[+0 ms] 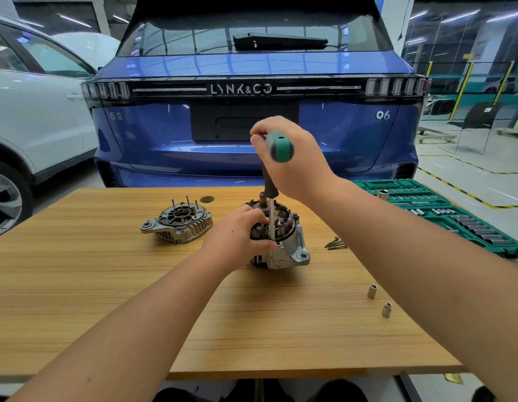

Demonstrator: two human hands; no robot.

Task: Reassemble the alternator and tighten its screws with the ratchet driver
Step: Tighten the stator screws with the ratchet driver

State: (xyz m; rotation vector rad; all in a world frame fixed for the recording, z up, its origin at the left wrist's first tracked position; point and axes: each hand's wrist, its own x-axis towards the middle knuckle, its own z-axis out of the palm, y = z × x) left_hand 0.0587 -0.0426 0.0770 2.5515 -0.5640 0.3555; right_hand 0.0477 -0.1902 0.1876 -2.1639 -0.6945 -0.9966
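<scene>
Head view: a wooden table (106,285) stands behind a blue car (252,68), socket case (443,210) at its right edge. The alternator (281,242) sits mid-table, left hand (237,236) gripping its side; right hand (289,158) clasps the upright ratchet driver (273,181), tip down on the housing rim.

Bare table (77,285) lies left; two sockets (379,300) dot the right.

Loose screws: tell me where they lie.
The loose screws lie on the wooden table, just right of the alternator body, before the green socket case.
</scene>
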